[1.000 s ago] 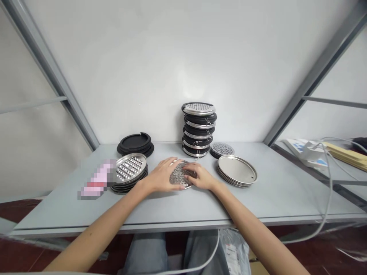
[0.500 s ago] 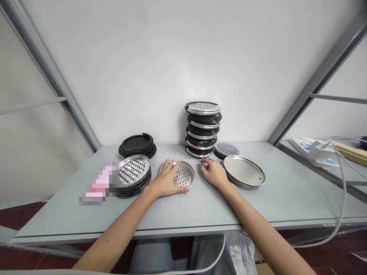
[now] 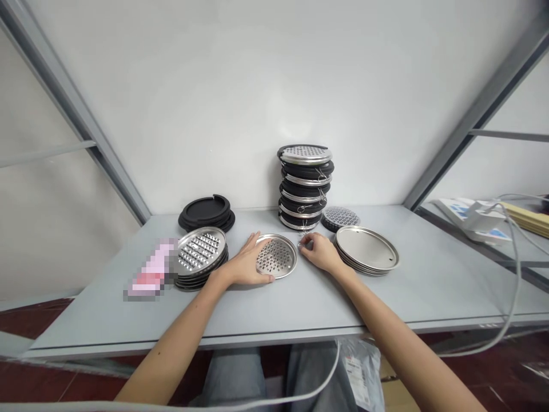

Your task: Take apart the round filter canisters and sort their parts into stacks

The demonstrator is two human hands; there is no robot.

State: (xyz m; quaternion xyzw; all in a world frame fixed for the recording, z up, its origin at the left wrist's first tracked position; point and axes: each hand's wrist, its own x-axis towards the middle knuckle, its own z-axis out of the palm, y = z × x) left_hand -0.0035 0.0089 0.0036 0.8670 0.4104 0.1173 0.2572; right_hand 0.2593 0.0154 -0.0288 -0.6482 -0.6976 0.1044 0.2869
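A round metal grater disc (image 3: 275,257) with small holes lies flat on the table in front of me. My left hand (image 3: 243,266) is spread open at its left rim, thumb toward me and fingers along the far side. Just right of the disc, my right hand (image 3: 321,252) is closed in a pinch, and a small shiny wire clip (image 3: 299,245) shows at its fingertips. Behind that hand rises a tall stack of black-rimmed grater discs (image 3: 304,187) with wire clips hanging from its front. Beside my right wrist lies a pile of plain metal plates (image 3: 366,247).
Coarse grater discs (image 3: 199,253) are piled at the left, with black round rims (image 3: 206,210) behind them. A pixelated pink item (image 3: 152,272) lies farther left. Another perforated disc (image 3: 341,216) sits right of the stack. A white cable (image 3: 512,297) hangs at the right.
The grater disc has shifted slightly right, and my left fingers cover less of it. My right hand stays near the same place, with the wire clip now showing at its fingertips. The view has shifted slightly.
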